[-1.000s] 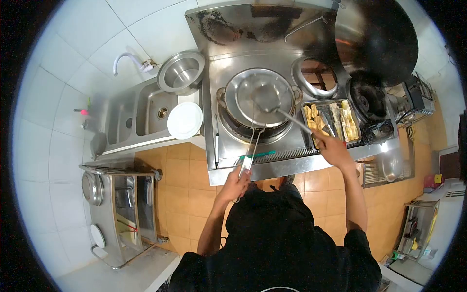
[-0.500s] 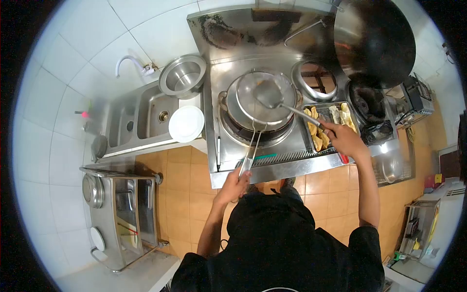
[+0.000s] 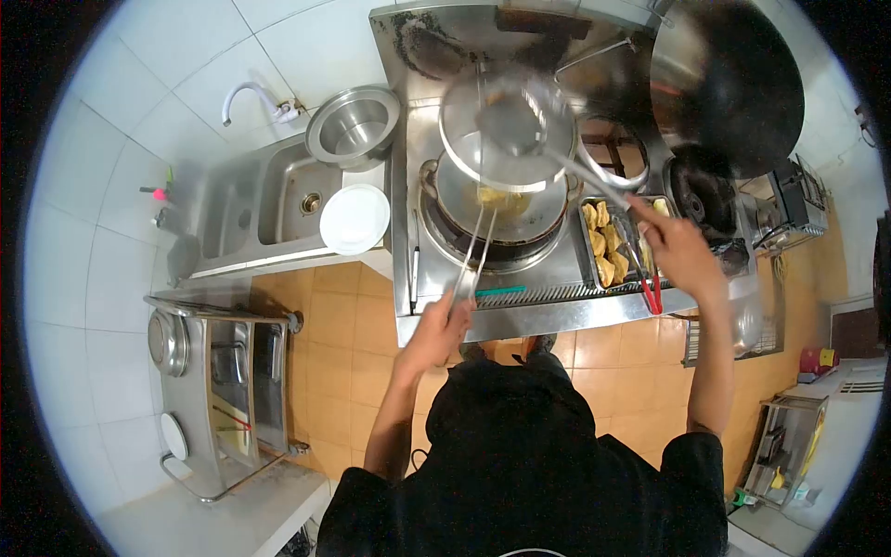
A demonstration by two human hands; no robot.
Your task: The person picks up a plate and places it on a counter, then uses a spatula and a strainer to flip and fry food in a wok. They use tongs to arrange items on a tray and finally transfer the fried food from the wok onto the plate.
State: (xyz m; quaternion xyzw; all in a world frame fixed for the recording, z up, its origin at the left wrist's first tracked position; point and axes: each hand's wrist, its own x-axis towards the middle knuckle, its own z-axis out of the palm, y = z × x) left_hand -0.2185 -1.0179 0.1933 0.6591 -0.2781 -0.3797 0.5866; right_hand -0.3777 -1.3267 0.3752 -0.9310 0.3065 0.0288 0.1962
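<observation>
My left hand (image 3: 440, 332) is wrapped round the handle of a wire strainer (image 3: 455, 121), which is raised above a two-handled wok (image 3: 445, 200) on the stove. My right hand (image 3: 682, 251) grips a long ladle (image 3: 594, 174); its blurred bowl overlaps the strainer in view. Through the gap a yellow piece of food (image 3: 501, 198) shows in the wok. Beside the wok, near my right hand, a metal tray (image 3: 591, 270) holds several golden fried pieces (image 3: 605, 270). Red-tipped tongs (image 3: 653, 297) lie across this tray.
A white plate stack (image 3: 355, 220) and a steel pot (image 3: 353, 128) stand left of the stove, by the sink (image 3: 288, 204). A large dark wok (image 3: 729, 93) leans at the back right. A trolley (image 3: 215, 390) stands at the lower left.
The strainer and ladle have risen up and away from the wok, uncovering the yellow food. My right hand has shifted slightly right, and the red-tipped tongs show more fully.
</observation>
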